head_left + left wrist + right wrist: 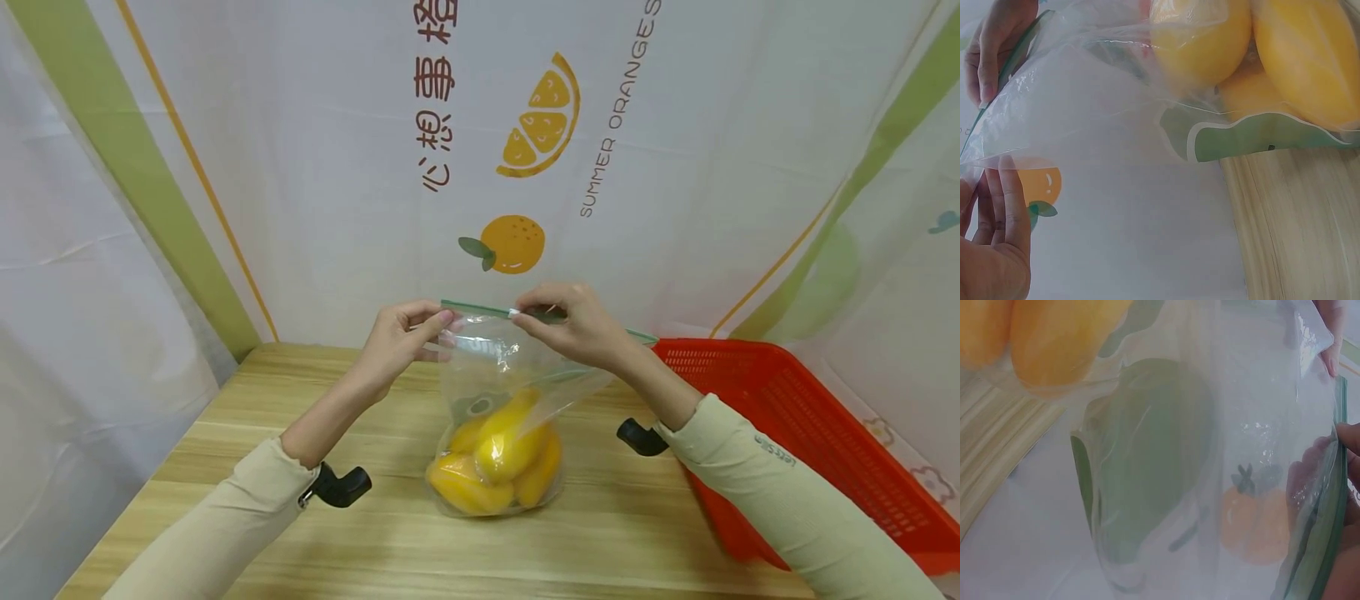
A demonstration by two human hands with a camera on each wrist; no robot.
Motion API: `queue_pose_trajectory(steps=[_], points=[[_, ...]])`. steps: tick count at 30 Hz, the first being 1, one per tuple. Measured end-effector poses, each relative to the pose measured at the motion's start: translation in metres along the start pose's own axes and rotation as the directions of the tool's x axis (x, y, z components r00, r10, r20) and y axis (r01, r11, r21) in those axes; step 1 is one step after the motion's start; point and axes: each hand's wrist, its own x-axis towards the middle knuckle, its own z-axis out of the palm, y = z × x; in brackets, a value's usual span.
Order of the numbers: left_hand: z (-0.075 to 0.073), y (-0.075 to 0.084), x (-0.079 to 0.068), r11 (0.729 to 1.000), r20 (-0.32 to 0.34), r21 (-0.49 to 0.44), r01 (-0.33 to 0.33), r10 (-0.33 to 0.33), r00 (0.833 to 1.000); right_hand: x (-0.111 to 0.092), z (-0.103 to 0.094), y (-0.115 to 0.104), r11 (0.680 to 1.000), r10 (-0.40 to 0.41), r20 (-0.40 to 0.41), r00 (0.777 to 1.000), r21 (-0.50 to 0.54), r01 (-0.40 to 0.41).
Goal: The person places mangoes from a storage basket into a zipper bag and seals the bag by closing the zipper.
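A clear zip bag [487, 358] with a green zip strip [472, 307] along its mouth stands on the table, several yellow mangoes [510, 442] in its bottom. My left hand [401, 337] pinches the bag's top left corner between thumb and fingers. With thumb and forefinger, my right hand [573, 325] grips the small white slider [513, 313] on the strip. Right of the slider, the mouth gapes and its edge slants toward the basket. In the left wrist view, the mangoes [1307, 59] show through the plastic beside a printed green patch [1241, 139].
A red plastic basket [738, 367] with perforated walls stands at the right, partly behind my right forearm. The wood-grain table [315, 550] ends at a white curtain [337, 208] printed with oranges. Black wrist mounts [341, 486] stick out from both sleeves.
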Motion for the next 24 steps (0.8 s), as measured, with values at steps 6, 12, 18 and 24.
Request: queue_pose_trajectory(steps=[6, 12, 18, 24], points=[[-0.0011, -0.0021, 0.0012, 1.0, 0.004, 0.001, -0.004, 0.004, 1.0, -0.0001, -0.0006, 0.0004, 1.0, 0.011, 0.009, 1.0, -0.001, -0.011], [-0.0018, -0.0022, 0.0028, 1.0, 0.0, 0.006, -0.006, 0.006, 1.0, 0.0003, -0.0023, 0.0004, 1.0, 0.0, 0.006, 1.0, 0.003, 0.0], [-0.002, 0.0006, 0.0012, 1.0, 0.0, 0.01, -0.006, 0.006, 1.0, -0.0012, -0.0041, -0.0004, 1.0, 0.014, 0.008, 1.0, -0.002, -0.014], [-0.0022, -0.0004, 0.0011, 1.0, -0.002, 0.008, 0.011, -0.011, 1.0, -0.003, -0.0064, -0.0019, 0.999, 0.022, 0.012, 1.0, -0.027, -0.021]])
